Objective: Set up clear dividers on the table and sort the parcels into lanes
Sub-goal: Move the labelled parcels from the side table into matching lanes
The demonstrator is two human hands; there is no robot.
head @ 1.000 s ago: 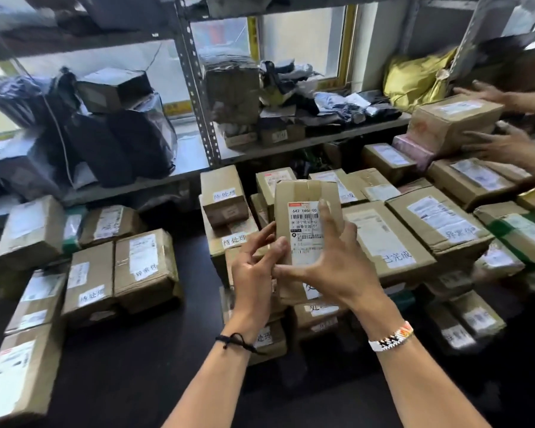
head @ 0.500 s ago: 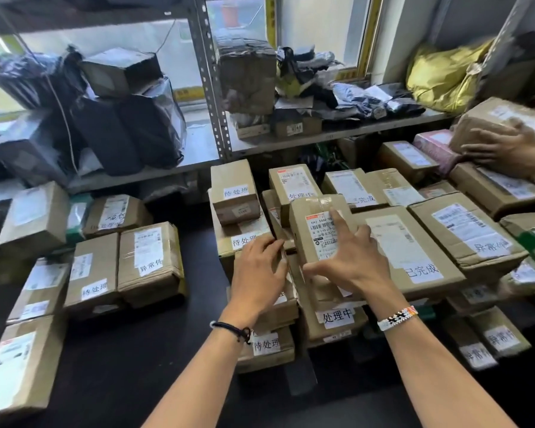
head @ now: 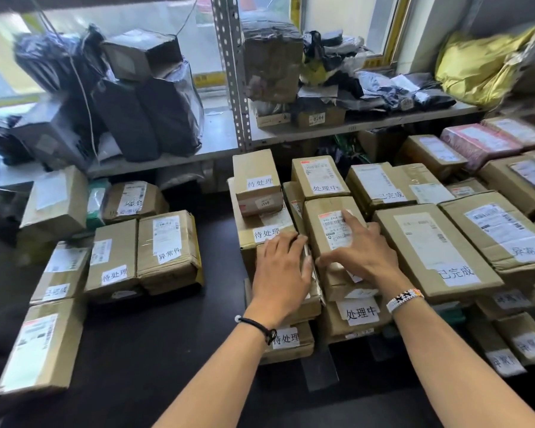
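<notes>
**Inspector:** Location of the parcel under handling?

**Recorder:** The parcel [head: 322, 208] lies flat, label up, on top of the middle stack [head: 360, 313] on the bench [head: 167, 350]. The clear divider [head: 321, 367] runs between that stack and the left stack [head: 267, 233].

**Inspector:** Why laid so?

**Recorder:** In my judgement, label up keeps it readable, and squaring it to the divider keeps the lanes separate.

**Inspector:** The hands?

**Recorder:** The right hand [head: 360, 251] is spread wide over the parcel's top, index finger across the label and thumb at the near edge. It presses and grips nothing. The left hand [head: 280, 270] lies flat with straight fingers on the left stack, against the divider line, apparently steadying it.

**Inspector:** Risk?

**Recorder:** The stacks are tall, so a push sideways could shift the divider.
</notes>
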